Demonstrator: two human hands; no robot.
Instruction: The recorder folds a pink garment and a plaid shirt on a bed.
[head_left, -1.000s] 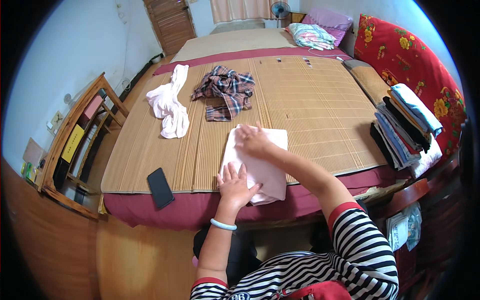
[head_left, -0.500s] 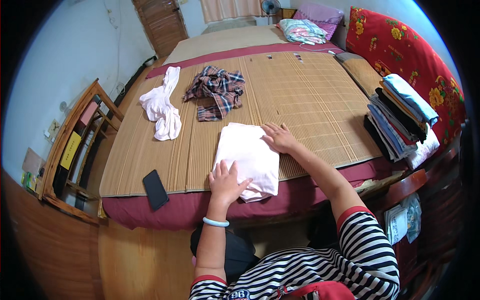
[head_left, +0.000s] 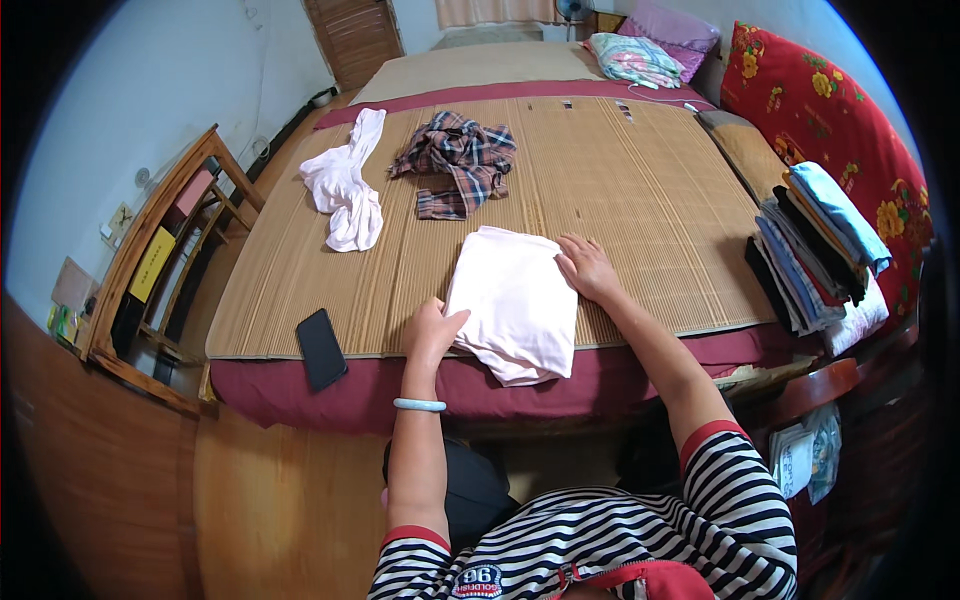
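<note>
A pale pink folded garment (head_left: pixel 512 300) lies at the near edge of the bed mat, its lower end hanging slightly over the edge. At its left side is my left hand (head_left: pixel 434 332), thumb on top of the cloth and the other fingers curled at the edge, partly hidden. My right hand (head_left: pixel 588 268) rests at the upper right corner, fingers stretched along the border and touching the fabric. Farther up the mat lie a crumpled pale pink garment (head_left: pixel 345 185) and a rumpled plaid shirt (head_left: pixel 462 165).
A black phone (head_left: pixel 321 350) lies near the mat's front left. To the right stands a stack of folded clothes (head_left: pixel 815 250) beside a red floral padded panel (head_left: pixel 815 110). A wooden shelf frame (head_left: pixel 165 265) is at the left, and a folded quilt (head_left: pixel 635 60) lies at the back.
My left hand has gone from spread flat on the folded garment to curled at its left edge. The right hand stays by the upper right corner. The whole view has shifted slightly.
</note>
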